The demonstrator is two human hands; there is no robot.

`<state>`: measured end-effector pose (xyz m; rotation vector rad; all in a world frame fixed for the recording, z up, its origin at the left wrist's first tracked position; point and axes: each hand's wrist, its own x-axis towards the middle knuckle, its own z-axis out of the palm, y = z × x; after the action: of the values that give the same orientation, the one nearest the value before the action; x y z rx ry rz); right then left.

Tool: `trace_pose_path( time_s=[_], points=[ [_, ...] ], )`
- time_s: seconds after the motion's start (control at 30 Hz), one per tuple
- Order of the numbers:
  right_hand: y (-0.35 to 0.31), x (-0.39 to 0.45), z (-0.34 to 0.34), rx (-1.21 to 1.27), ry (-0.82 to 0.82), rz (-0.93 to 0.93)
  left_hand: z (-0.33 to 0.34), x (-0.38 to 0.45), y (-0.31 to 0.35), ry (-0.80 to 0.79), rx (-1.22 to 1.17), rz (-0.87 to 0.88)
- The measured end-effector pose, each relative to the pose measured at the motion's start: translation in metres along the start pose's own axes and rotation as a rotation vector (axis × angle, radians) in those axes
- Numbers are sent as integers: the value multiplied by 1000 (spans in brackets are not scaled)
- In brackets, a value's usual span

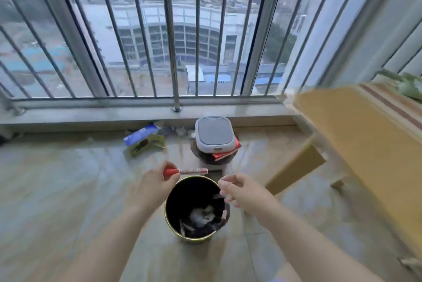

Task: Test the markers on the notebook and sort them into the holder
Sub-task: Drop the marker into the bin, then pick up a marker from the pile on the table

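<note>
The person stands on a balcony over a round bin (170, 220) on the tiled floor (68, 190). The left hand (150, 187) pinches a red marker (185, 171) by its red end and holds it level just above the far rim of the bin. That grip is tight on the marker. The right hand (244, 192) hangs over the near right rim with fingers loosely curled; it seems to hold nothing, though blur at the fingertips prevents certainty.

No notebook and no holder appear in view, so the testing and sorting cannot be verified from here. The bin contains dark scraps and crumpled paper. My judgement: this marker is being discarded as a failed one, a side step of the sorting; the count of markers left cannot be told.

Beyond the bin stands a small grey-lidded container (214, 134) on a stack, and a wooden bench (356, 135) sits to the right.
</note>
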<state>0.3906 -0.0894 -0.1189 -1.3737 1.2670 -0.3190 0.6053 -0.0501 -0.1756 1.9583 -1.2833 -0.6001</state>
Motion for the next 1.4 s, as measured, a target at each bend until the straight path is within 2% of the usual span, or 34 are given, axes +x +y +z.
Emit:
trace_pose_path(
  time_s=[0.13,0.2,0.3,0.4,0.5,0.6,0.7,0.87,1.07,1.17,1.4],
  points=[
    [20,4,-1,-90,50,56,28,7,-23,-129,40,-157],
    [25,3,-7,-109,71,67,34,9,-31,-110,119,-157],
    [21,-5,-18,-100,87,48,33,13,-12,-36,55,-117],
    [2,-25,-37,-85,122,-45,32,19,45,35,-37,116],
    [-26,-64,-73,-58,211,-170,38,18,134,56,-168,392],
    [-46,-118,-126,-23,381,-277,57,-4,231,-37,-287,670],
    [-36,-179,-186,-22,648,-297,92,-43,312,-211,-360,876],
    [39,-285,-261,17,1064,-172,171,-124,395,-508,-385,1109],
    [148,-400,-308,-81,1387,128,244,-224,443,-726,-426,1339],
    [194,-432,-330,-185,1442,287,270,-263,454,-816,-417,1380],
    [245,-438,-378,-490,1342,508,311,-299,469,-895,-296,1381]
  ],
)
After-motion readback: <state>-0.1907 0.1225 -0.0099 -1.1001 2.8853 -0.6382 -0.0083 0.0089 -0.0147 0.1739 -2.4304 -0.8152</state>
